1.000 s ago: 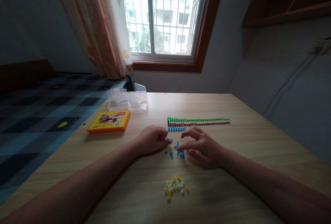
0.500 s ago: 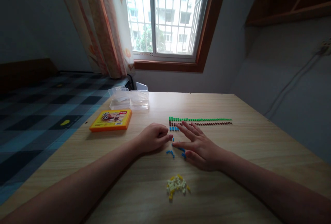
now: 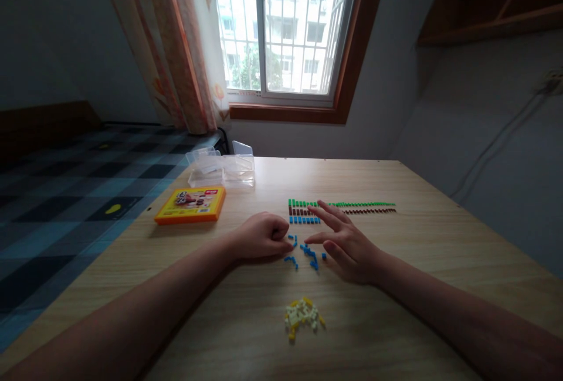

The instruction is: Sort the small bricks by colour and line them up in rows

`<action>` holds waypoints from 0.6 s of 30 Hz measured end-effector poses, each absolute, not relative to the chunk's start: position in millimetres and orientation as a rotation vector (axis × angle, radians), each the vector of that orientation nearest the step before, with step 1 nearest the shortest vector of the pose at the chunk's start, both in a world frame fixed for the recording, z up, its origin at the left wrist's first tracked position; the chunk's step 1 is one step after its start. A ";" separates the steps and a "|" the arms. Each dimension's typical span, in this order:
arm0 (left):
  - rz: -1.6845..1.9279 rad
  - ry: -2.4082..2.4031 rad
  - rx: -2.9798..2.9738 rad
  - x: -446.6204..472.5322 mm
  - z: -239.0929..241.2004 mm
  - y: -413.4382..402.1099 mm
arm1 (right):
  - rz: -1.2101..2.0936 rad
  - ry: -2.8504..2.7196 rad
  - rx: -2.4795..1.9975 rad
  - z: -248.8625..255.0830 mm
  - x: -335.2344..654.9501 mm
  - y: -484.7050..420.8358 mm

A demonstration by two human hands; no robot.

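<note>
My left hand rests on the table as a closed fist, its thumb side beside loose small blue building bricks. Whatever it may hold is hidden inside the curled fingers. My right hand is spread over the table, fingers apart, with nothing visible in it. Its upper fingertips reach across a row of dark red-brown bricks and a row of green bricks. A shorter row of blue bricks lies just left of those fingers. One blue brick sits by my right thumb.
Nearer me lies a heap of cream and yellow bricks. An orange-yellow box is at the left, with clear plastic containers behind it. The wooden table stands beside a checked bed.
My right hand has shifted slightly right, uncovering more of the blue row and the loose blue bricks. My left hand stays nearly in place.
</note>
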State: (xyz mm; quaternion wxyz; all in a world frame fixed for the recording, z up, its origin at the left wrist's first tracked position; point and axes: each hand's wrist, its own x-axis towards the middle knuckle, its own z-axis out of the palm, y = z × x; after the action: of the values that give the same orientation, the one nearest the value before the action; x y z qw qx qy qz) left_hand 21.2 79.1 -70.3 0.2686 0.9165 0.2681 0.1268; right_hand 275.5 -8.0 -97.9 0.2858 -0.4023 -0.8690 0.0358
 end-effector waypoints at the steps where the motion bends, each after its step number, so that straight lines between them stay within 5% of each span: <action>1: 0.333 0.726 2.473 21.2 -70.3 79.2 | 0.096 -2.333 -1.072 -98.3 275.4 -7.7; 18: 0.209 0.693 2.485 21.3 -67.1 80.5 | 0.108 -2.291 -1.116 -98.7 280.9 -5.6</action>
State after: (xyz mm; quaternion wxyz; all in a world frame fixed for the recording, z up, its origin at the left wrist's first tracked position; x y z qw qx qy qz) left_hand 21.3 80.5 -67.1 0.2732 0.9235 0.2577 0.0777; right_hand 280.9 -5.6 -98.7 0.2913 -0.4185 -0.8592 0.0406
